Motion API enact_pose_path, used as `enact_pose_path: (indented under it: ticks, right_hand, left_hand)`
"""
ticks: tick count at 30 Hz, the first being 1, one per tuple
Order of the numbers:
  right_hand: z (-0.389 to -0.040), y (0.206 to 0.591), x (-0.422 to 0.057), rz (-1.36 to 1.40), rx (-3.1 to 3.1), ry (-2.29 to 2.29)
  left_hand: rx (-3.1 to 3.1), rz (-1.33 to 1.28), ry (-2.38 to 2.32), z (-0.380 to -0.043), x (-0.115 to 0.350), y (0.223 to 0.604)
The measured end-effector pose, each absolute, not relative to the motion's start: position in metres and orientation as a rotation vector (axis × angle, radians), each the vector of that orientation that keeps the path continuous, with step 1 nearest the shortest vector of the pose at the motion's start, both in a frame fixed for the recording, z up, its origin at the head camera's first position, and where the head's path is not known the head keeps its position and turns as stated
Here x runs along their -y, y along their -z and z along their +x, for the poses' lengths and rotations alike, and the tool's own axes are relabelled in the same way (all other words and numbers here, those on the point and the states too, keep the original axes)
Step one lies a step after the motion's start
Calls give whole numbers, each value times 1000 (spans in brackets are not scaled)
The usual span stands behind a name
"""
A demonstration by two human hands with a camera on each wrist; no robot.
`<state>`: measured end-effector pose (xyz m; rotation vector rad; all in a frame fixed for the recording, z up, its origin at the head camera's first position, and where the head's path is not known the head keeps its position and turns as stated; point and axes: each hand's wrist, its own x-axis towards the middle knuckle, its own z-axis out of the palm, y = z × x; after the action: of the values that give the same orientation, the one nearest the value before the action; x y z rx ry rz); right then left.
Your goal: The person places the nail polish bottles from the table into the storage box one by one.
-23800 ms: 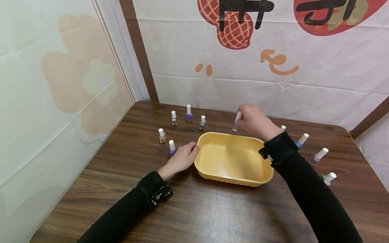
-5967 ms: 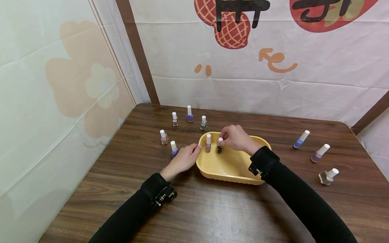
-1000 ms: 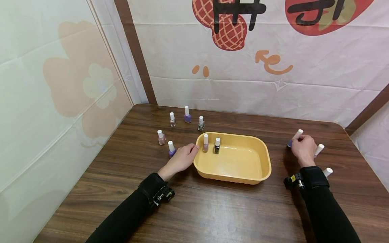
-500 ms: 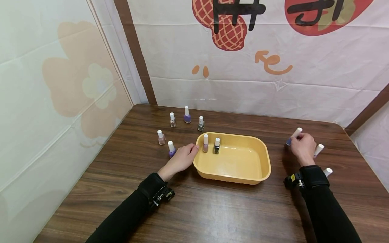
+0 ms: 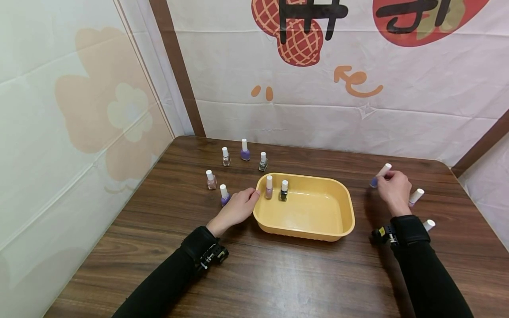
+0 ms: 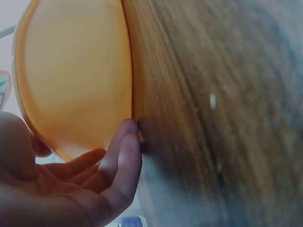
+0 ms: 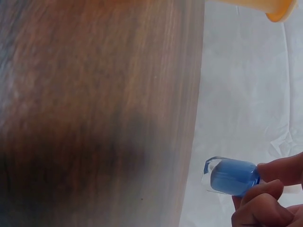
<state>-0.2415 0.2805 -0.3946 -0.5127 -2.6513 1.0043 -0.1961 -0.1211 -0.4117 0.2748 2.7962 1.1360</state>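
A yellow plastic tray (image 5: 306, 212) stands on the table, and two nail polish bottles are upright inside at its left end: a pinkish one (image 5: 269, 188) and a dark one (image 5: 284, 191). My left hand (image 5: 236, 207) grips the tray's left end; in the left wrist view its fingers (image 6: 125, 165) bend against the outer wall, thumb at the rim. Right of the tray, my right hand (image 5: 395, 190) pinches a blue nail polish bottle (image 7: 233, 177) near its neck. That bottle tilts, its white cap (image 5: 384, 169) pointing up and right, and looks lifted off the table.
Left of the tray stand several white-capped bottles, among them a purple bottle (image 5: 245, 152), a pink bottle (image 5: 211, 180) and a glittery bottle (image 5: 263, 162). Two more caps (image 5: 416, 195) show beside my right forearm. A printed cloth (image 5: 318, 110) hangs behind the brown wooden table (image 5: 258, 274).
The pinkish and dark bottles have come into the tray from outside it. Over the last second, my right hand has shifted the blue bottle slightly left and up. My left hand stays put.
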Motion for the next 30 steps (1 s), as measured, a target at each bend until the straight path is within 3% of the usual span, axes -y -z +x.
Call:
enact_pose_path:
  ticks: [30]
  right_hand:
    - [-236, 367, -259, -374, 2689, -1054]
  left_hand:
    - [-2800, 279, -1139, -196, 121, 412]
